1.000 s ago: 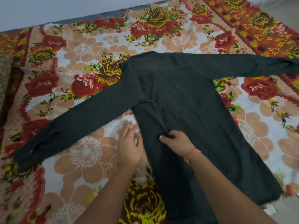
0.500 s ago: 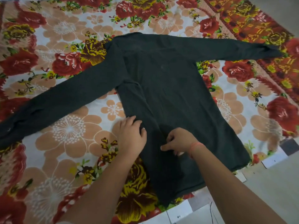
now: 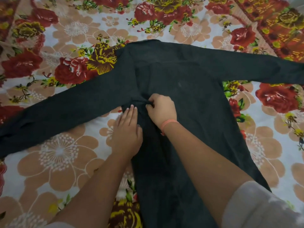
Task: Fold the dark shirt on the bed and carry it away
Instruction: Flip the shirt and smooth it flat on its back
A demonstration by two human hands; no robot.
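Dark shirt point(image 3: 189, 89) spread flat on the bed, over a floral bedsheet point(image 3: 62, 153) full of red, yellow and peach flowers. Collar end pointing to 12 o'clock, hem end running down toward 6 and off the bottom edge between the two forearms. One long sleeve stretched out toward 8 o'clock, reaching the left edge; the other stretched toward 3 o'clock, off the right edge. Near side seam of the body already tucked inward a bit, so a narrow fold running up the left side of the torso panel.

Left hand point(image 3: 127, 129) lying palm down, fingers straight and together, pointing to 12. Fingertips resting on the dark fabric right at the armpit, heel of the hand over the edge where shirt meets sheet. Grip there flat and wide, holding nothing, just pressing.

Right hand point(image 3: 162, 109) just beside it at 2 o'clock, curled up tight, thumb and fingers pinching a small bunch of shirt fabric at the armpit crease. Grip narrow, closed on the cloth. Thin orange band point(image 3: 167, 123) around that wrist. Light short sleeve point(image 3: 256, 209) showing at 5 o'clock on the right arm.

Orange-red patterned border point(image 3: 279, 22) of the sheet up at 1 o'clock.
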